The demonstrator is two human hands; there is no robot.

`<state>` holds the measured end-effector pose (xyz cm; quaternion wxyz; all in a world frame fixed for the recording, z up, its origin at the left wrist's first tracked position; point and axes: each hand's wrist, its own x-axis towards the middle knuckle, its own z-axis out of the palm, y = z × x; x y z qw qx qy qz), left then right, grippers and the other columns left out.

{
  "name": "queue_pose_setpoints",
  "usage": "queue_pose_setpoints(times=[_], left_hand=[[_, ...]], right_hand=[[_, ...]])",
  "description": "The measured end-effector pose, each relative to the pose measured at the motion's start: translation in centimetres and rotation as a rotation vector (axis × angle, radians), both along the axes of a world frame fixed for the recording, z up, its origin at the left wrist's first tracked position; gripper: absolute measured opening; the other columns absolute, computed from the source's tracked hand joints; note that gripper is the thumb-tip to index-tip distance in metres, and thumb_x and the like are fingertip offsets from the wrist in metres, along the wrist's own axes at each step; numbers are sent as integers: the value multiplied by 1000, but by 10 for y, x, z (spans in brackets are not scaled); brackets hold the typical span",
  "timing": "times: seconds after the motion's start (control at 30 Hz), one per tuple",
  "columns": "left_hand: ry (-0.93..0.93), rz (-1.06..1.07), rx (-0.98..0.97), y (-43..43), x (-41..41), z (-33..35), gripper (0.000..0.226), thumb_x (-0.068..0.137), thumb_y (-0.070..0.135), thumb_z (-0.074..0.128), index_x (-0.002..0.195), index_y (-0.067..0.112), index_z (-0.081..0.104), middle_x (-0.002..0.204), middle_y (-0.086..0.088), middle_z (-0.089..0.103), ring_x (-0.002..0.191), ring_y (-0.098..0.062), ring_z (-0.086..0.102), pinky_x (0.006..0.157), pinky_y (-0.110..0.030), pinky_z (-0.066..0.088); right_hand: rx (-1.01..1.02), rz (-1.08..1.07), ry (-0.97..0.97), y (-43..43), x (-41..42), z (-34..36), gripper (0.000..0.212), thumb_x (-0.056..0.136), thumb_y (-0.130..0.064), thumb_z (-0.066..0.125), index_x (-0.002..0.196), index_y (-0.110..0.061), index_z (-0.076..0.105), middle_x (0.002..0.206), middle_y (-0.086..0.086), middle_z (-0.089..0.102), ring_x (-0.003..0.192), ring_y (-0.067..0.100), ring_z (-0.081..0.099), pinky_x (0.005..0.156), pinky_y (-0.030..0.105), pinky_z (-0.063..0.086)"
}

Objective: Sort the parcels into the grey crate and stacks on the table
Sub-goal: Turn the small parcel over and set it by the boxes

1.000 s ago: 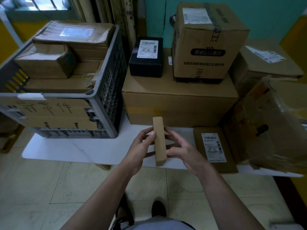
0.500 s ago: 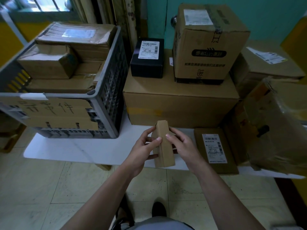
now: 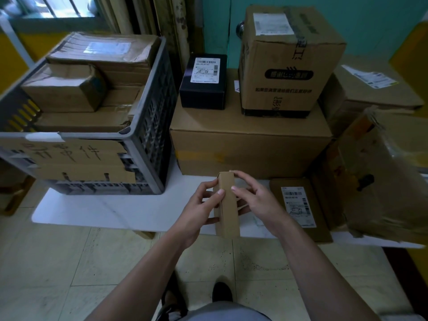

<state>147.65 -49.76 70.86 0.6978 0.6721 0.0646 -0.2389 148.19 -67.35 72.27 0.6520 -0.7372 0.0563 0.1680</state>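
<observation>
A narrow brown cardboard parcel [image 3: 228,209] is held between both hands over the front edge of the white table [image 3: 111,209]. My left hand [image 3: 196,214] grips its left side with thumb on top. My right hand [image 3: 259,202] grips its right side, fingers curled over the top end. The grey crate [image 3: 148,126] stands at the left of the table, filled with several brown boxes. A large brown box [image 3: 250,144] sits behind the hands, carrying a black box [image 3: 203,82] and a tall brown box [image 3: 287,63].
A flat brown parcel [image 3: 298,207] with a white label lies on the table right of my hands. A torn box wrapped in film [image 3: 384,181] leans at the right, with another labelled box [image 3: 370,89] behind it. Tiled floor and my shoes lie below.
The narrow parcel has been turned in my hands, from showing a thin edge to showing a wider face. My hands stayed over the table's front edge.
</observation>
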Motion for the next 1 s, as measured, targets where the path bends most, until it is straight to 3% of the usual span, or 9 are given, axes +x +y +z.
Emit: queue_pose_setpoints(times=[0.13,0.23,0.5,0.6,0.7,0.77,0.83,0.93,1.0], left_hand=[[-12,-6,3,-1,0,3,34,98,42,57,132,36,55,128,2,63,115,-18,63,94,-46,56],[-17,-3,3,-3,-2,4,32,100,41,55,132,36,55,127,5,65,114,-14,64,92,-42,56],[-34,17,22,-5,-3,7,30,101,42,52,130,34,55,126,2,64,115,-17,63,96,-48,55],[-34,47,13,-5,-3,9,29,102,43,50,127,31,57,124,-1,64,114,-19,64,96,-51,55],[-37,64,10,-5,-2,13,31,102,41,49,128,26,56,122,-1,65,113,-18,65,96,-51,55],[-58,73,18,-5,-4,14,35,101,42,50,131,25,56,123,0,66,114,-17,65,96,-50,55],[-73,91,7,-4,-5,14,38,101,43,49,134,25,57,124,0,67,115,-16,64,95,-47,56],[-67,117,-37,-4,-7,17,39,104,44,43,126,20,65,117,-2,70,111,-16,64,88,-39,55],[-63,126,-57,-4,-8,19,42,103,45,43,122,15,65,115,-1,71,110,-16,65,88,-40,55]], right_hand=[[0,-110,-16,8,0,-7,22,97,-38,58,118,-46,60,100,-3,71,101,15,67,96,52,53],[25,-140,-14,12,2,-8,19,98,-38,57,116,-41,61,104,0,70,100,18,68,90,54,56],[-6,-191,-55,15,3,-1,13,98,-37,56,107,-35,65,99,-2,71,95,18,68,85,50,58],[-19,-177,-84,16,-1,1,13,99,-36,56,108,-34,65,99,-4,70,95,13,67,83,40,59],[-7,-188,-96,16,-5,3,18,98,-36,56,114,-32,64,101,-9,70,92,0,65,70,18,52],[10,-198,-102,17,-6,5,23,98,-34,57,120,-30,63,103,-11,69,90,-7,64,66,11,49],[57,-198,-99,18,-7,6,25,98,-30,57,123,-26,63,107,-7,68,93,-4,65,68,13,51],[122,-213,-72,20,-11,3,26,97,-26,60,122,-23,64,112,0,68,103,11,66,83,29,57],[168,-247,-47,23,-12,2,30,95,-29,61,124,-21,64,114,-1,68,105,11,65,88,30,55]])
